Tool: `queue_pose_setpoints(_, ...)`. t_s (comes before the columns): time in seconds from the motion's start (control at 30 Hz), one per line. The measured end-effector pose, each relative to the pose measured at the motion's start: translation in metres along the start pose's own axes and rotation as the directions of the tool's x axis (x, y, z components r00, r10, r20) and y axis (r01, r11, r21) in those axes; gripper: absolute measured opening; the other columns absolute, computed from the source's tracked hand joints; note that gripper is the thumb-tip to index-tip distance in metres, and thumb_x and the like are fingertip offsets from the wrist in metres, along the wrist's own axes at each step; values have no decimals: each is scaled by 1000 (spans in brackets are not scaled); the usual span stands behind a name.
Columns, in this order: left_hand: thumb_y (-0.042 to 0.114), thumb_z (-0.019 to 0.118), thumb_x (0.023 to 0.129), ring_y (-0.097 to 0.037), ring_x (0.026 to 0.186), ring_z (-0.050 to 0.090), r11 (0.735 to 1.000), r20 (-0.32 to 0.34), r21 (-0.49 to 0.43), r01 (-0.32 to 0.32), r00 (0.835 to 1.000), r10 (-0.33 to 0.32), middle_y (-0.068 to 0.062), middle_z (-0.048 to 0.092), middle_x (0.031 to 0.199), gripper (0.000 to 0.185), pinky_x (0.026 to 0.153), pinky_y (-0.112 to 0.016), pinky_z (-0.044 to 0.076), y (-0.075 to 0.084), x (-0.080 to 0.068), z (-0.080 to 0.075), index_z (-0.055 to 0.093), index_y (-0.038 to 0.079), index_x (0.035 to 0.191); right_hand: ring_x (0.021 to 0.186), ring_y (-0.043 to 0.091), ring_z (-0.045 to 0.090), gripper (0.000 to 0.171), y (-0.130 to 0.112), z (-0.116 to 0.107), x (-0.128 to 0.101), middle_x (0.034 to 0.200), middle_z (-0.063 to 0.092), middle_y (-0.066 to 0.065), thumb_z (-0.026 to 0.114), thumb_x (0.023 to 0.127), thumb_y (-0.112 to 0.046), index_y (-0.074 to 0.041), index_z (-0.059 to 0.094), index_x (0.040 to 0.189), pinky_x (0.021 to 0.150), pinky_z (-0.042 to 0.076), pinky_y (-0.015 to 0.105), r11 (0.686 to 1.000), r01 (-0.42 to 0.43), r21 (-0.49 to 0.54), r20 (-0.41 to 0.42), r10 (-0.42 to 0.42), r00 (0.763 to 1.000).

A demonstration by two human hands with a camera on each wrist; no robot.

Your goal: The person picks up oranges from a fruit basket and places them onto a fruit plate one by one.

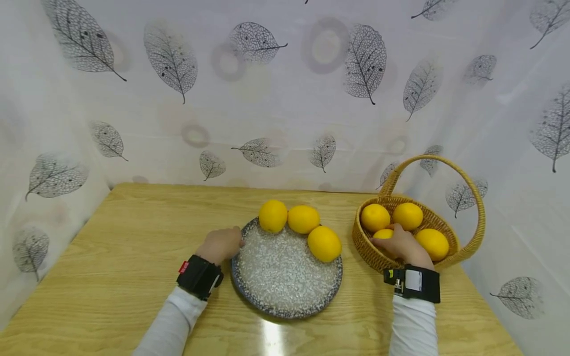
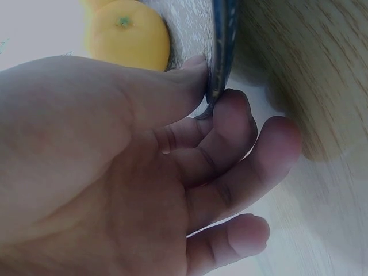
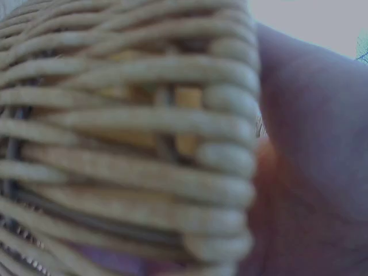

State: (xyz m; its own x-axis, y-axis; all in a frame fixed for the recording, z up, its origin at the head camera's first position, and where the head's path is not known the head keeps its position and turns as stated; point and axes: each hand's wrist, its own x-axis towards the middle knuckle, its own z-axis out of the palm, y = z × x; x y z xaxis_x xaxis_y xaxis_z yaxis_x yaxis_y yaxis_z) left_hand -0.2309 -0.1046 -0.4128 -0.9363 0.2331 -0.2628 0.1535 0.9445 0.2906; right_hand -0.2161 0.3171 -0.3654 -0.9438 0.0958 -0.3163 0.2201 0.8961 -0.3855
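Basket handle [image 1: 463,178] arches overhead, bare table [image 1: 133,237] left

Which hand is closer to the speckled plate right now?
Left. The left hand pinches the plate's rim; the right hand is off in the basket.

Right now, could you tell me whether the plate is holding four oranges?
No, the plate holds three oranges along its far edge.

A round grey speckled plate with a dark blue rim [image 1: 285,277] carries bright yellow citrus fruits [image 1: 324,243]; the tan woven wicker basket [image 1: 463,252] holds more, seemingly the same yellow.
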Motion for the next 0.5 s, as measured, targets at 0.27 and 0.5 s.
queue_pose_setpoints(0.27, 19, 56, 104, -34, 103, 69, 1000, 5, -1, -5, 1000, 5, -22, 71, 112, 28, 88, -50, 56, 1, -1, -3, 62, -5, 115, 128, 52, 47, 90, 5, -4, -3, 145, 39, 43, 64, 94, -42, 15, 23, 149, 105, 42, 61, 998, 63, -10, 40, -62, 997)
queue_pose_setpoints(0.5, 19, 55, 104, -34, 102, 70, 1000, 2, 3, -12, 1000, 12, -22, 71, 111, 29, 87, -50, 56, 1, -1, -1, 62, -6, 116, 127, 52, 48, 86, 7, -4, -3, 144, 41, 44, 66, 93, -36, 15, 26, 149, 104, 43, 62, 994, 98, -39, 36, -96, 995)
